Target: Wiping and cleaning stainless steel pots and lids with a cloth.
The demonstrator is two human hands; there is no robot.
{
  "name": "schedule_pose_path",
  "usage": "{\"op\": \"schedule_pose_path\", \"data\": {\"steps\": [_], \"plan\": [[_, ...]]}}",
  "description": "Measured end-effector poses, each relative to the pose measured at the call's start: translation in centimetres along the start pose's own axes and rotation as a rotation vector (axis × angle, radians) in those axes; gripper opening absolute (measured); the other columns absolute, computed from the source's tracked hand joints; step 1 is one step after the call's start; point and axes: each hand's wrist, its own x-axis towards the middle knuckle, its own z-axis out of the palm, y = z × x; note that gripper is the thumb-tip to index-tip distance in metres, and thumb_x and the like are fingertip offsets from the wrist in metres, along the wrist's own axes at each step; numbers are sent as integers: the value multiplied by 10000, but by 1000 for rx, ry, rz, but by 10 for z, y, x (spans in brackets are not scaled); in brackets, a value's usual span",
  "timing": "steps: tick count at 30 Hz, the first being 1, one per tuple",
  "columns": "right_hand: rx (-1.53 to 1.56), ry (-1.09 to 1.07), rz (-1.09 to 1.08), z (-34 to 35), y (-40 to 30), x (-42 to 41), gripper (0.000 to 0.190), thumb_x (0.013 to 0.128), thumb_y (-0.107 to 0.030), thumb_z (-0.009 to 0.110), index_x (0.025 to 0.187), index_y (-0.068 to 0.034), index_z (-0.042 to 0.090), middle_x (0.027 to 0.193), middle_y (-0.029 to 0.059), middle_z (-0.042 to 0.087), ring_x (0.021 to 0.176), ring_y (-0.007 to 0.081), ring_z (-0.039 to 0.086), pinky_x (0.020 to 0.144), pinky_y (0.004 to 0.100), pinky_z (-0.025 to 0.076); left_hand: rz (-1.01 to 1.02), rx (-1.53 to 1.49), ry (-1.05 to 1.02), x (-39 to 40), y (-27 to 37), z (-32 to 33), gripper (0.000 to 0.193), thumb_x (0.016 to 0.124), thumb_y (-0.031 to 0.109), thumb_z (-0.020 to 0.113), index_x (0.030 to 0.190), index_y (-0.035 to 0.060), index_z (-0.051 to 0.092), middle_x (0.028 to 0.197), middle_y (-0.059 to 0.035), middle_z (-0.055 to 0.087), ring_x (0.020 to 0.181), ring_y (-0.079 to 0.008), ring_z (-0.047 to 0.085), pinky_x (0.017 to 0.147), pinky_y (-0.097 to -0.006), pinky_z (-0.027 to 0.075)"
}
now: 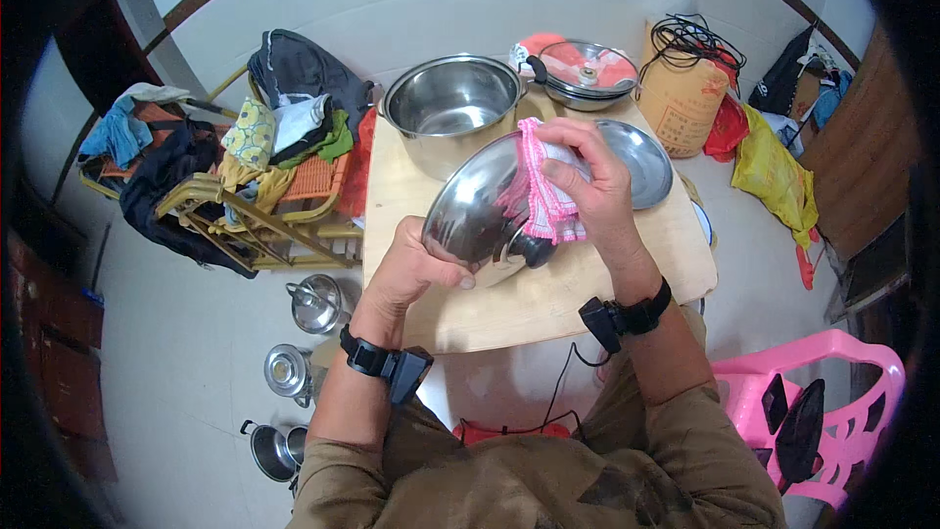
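Observation:
My left hand [422, 264] grips the rim of a shiny steel pot lid [470, 213], tilted up above the table. A pink-edged white cloth [547, 191] is in my right hand [595, 169], pressed against the lid's outer face near its black knob [538, 250]. Behind the lid stands a large steel pot [455, 110] with no cover on it. Partly hidden by my right hand, a shallow steel dish [639, 162] lies at the table's right side.
Toward the back of the wooden table [485, 316] sits a pan with a glass lid [587, 70]. Clothes pile on a rattan chair [316, 184] at left. Steel kettles [316, 305] and pots [275, 452] stand on the floor. A pink plastic chair [808, 360] is at right, a paper sack [687, 103] behind.

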Motion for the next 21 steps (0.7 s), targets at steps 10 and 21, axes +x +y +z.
{"op": "schedule_pose_path", "data": {"steps": [10, 21], "plan": [[159, -85, 122, -4, -6, -3, 309, 779, -109, 725, 1079, -66, 663, 1175, 88, 542, 1139, 212, 507, 994, 337, 369, -3, -82, -33, -3, 0, -4, 446, 454, -92, 756, 893, -36, 701, 856, -64, 695, 820, -161, 648, 823, -332, 536], [137, -84, 54, -5, 7, -3, 297, 783, -131, 733, 1066, -91, 656, 1065, 60, 601, 1017, 193, 569, 896, 341, 436, -16, -110, -38, 3, -2, -10, 404, 434, -102, 741, 829, -32, 694, 936, -76, 685, 872, -189, 646, 918, -377, 517]]}}
